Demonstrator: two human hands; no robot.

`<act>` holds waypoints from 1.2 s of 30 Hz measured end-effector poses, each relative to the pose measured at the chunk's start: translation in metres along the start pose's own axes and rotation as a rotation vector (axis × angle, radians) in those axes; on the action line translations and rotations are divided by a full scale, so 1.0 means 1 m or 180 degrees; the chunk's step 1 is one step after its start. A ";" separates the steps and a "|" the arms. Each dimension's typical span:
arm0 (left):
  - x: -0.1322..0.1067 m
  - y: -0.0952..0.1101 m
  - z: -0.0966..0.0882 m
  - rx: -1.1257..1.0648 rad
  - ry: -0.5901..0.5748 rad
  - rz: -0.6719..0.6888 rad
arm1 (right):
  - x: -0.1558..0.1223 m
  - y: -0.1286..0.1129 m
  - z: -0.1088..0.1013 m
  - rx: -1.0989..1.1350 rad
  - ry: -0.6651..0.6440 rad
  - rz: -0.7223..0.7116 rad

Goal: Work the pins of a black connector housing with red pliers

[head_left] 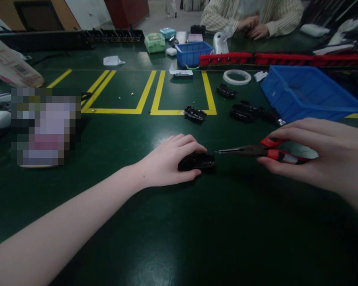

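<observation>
My left hand is wrapped round a black plastic part on the green table, thumb on the near side and fingers over the far side. In my right hand is a pair of needle-nose pliers with red and black handles. The plier tips point left and end close to the right end of the black part; whether they touch it I cannot tell. Beyond my hands lie more black plastic parts: one small piece by the yellow tape, another farther back, and a larger one to the right.
A blue bin stands at the right, with a roll of tape beside it. Farther back are a smaller blue basket, a green box and red trays. A blurred-out object lies left. Someone sits opposite, hands together.
</observation>
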State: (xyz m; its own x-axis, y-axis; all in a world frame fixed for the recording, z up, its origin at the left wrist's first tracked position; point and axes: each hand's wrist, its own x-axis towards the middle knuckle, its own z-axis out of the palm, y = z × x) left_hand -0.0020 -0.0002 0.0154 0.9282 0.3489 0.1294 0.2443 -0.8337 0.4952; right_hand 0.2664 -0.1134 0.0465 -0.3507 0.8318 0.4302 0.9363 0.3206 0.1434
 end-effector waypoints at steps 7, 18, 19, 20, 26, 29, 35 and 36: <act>0.001 0.000 0.001 0.0060 0.0001 0.0036 | -0.002 -0.004 0.011 0.0105 0.0032 -0.0187; 0.002 -0.001 0.005 0.0380 -0.0154 0.0242 | 0.001 -0.014 0.017 0.0315 0.0001 -0.0226; 0.002 -0.001 0.005 0.0392 -0.0176 0.0256 | 0.001 -0.015 0.017 0.0345 -0.0016 -0.0250; 0.002 0.000 0.005 0.0417 -0.0194 0.0264 | 0.000 -0.017 0.017 0.0366 -0.0041 -0.0257; 0.004 0.001 0.007 0.0696 -0.0182 0.0268 | 0.000 -0.023 0.019 0.0380 0.0007 -0.0299; 0.005 0.002 0.008 0.0799 -0.0148 0.0234 | 0.000 -0.025 0.021 0.0404 -0.0045 -0.0234; 0.005 0.002 0.008 0.0963 -0.0058 0.0214 | -0.002 -0.023 0.024 0.0447 -0.0018 -0.0267; 0.005 0.002 0.008 0.0974 -0.0055 0.0208 | -0.002 -0.023 0.024 0.0444 -0.0014 -0.0269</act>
State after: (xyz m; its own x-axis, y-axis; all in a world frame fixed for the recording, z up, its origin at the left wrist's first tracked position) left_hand 0.0056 -0.0035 0.0100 0.9488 0.2850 0.1364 0.2545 -0.9452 0.2044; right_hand 0.2454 -0.1118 0.0207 -0.4284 0.8012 0.4179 0.8919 0.4490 0.0535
